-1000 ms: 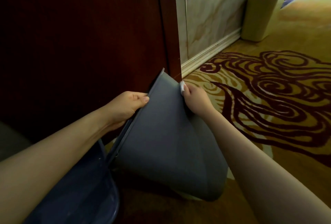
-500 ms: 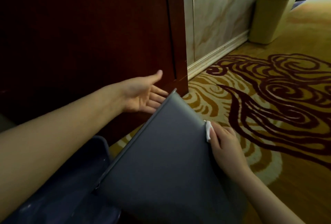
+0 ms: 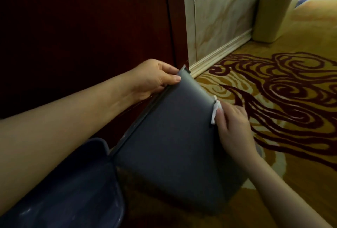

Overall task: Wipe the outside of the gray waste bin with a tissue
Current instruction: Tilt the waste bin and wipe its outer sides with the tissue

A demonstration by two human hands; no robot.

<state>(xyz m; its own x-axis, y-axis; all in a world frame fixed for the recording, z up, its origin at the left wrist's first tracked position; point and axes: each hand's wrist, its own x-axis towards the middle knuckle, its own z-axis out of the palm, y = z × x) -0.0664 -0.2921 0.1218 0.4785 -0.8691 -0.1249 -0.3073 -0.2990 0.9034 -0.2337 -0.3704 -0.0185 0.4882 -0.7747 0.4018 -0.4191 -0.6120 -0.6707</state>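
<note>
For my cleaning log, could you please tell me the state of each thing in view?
gray waste bin, tilted, its opening toward the wooden panel.
tissue, bunched, pressed on the bin's right edge.
left hand, grips the bin's rim corner.
right hand, holds the tissue against the bin.
beige waste bin, upright by the marble wall.

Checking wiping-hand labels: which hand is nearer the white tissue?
Right. The right hand holds the tissue against the gray waste bin edge; the left hand grips the rim corner, away from it.
</note>
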